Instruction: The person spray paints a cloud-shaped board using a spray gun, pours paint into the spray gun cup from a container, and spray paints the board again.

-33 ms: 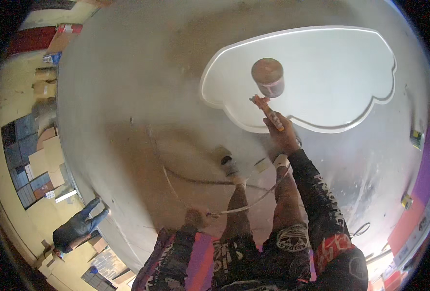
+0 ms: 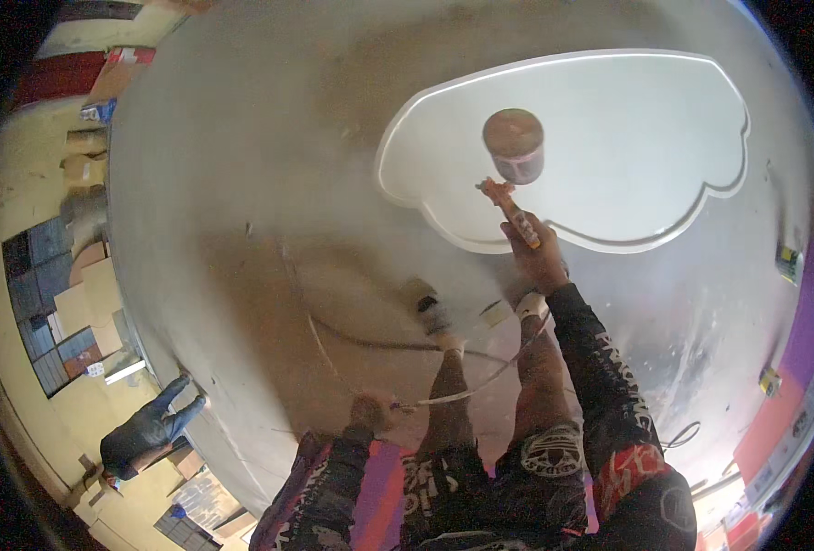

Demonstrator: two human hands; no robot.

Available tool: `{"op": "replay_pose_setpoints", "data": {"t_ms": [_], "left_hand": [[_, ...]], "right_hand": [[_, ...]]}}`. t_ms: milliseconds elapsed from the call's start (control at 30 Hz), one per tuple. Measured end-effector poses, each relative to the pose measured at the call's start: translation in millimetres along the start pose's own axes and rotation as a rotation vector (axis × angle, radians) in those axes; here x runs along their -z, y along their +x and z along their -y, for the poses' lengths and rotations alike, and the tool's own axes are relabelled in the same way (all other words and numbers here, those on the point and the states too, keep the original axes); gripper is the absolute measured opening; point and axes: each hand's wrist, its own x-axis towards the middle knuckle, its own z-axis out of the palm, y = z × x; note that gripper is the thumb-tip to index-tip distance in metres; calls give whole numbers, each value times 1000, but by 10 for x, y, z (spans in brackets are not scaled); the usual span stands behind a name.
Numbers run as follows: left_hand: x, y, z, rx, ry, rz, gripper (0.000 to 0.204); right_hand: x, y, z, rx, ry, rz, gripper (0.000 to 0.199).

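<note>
In my right hand (image 2: 542,257) is a brush with an orange handle (image 2: 523,226), its fingers closed round the handle. The ragged reddish-brown head of the brush points away from me, beside the near side of a round brown tub (image 2: 513,147). That tub is over a white, cloud-shaped panel (image 2: 645,138) with a raised rim. Low and to the left, my left hand (image 2: 371,413) is closed at the end of a thin pale hose (image 2: 466,394), which passes across my shins. Blur hides the single fingers of that hand.
A grey-brown floor (image 2: 196,165) spreads around my feet. Farther left, another person (image 2: 140,436) is near the wall, with boxes (image 2: 95,298) along it. On the right are a purple and red edge (image 2: 797,331) and a dark cable loop (image 2: 682,436).
The tub has shifted slightly to the right. My right hand and the brush have also moved a little right. My left hand looks unchanged.
</note>
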Motion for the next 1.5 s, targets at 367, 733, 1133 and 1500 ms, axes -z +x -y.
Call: {"op": "replay_pose_setpoints", "data": {"t_ms": [367, 733, 1133, 1500], "left_hand": [[37, -586, 262, 3, -102, 58, 62], [-154, -612, -47, 144, -143, 208, 69], [127, 221, -1337, 1, -360, 172, 57], [92, 652, -3278, -132, -430, 151, 51]], "right_hand": [[-415, -115, 29, 53, -81, -128, 21], [-211, 475, -642, -104, 44, -176, 21], [2026, 1444, -851, -94, 98, -504, 28], [4285, 2362, -1043, -80, 36, -711, 35]]}}
